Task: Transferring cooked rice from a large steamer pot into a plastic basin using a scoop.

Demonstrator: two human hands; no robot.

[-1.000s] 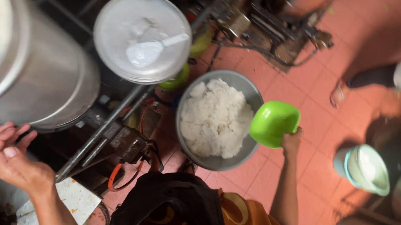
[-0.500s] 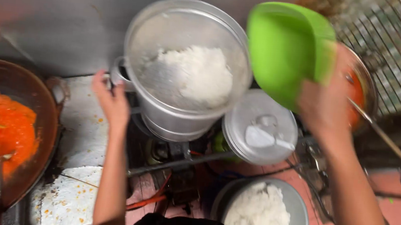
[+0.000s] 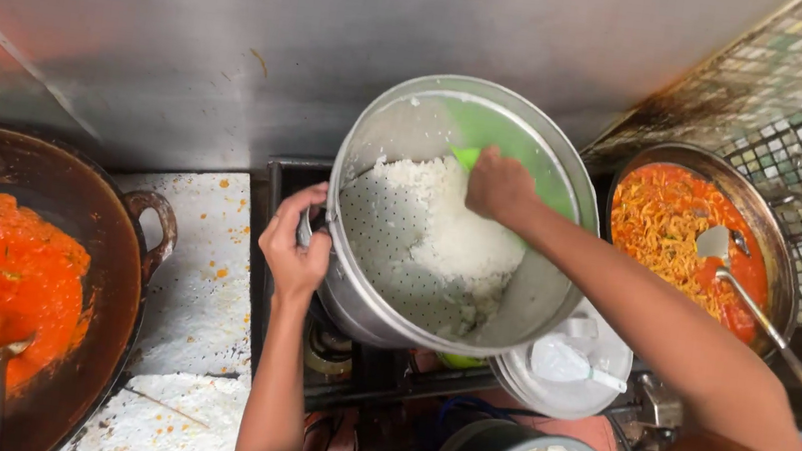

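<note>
Gripping the rim of the tilted steel steamer pot (image 3: 384,284) with the left hand (image 3: 296,244), fingers curled over its edge. Reaching inside with the right hand (image 3: 499,184), clenched around a green bowl (image 3: 511,142) pressed into the white rice (image 3: 451,226). Flanked by a wok of red sauce (image 3: 2,281) at left, a pan of orange noodles (image 3: 687,233) at right, and a white lid (image 3: 566,365) just below the pot.

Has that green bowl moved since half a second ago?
Yes. The green bowl went from above the steel pot's rim down inside it, against the rice, held by the right hand.
</note>
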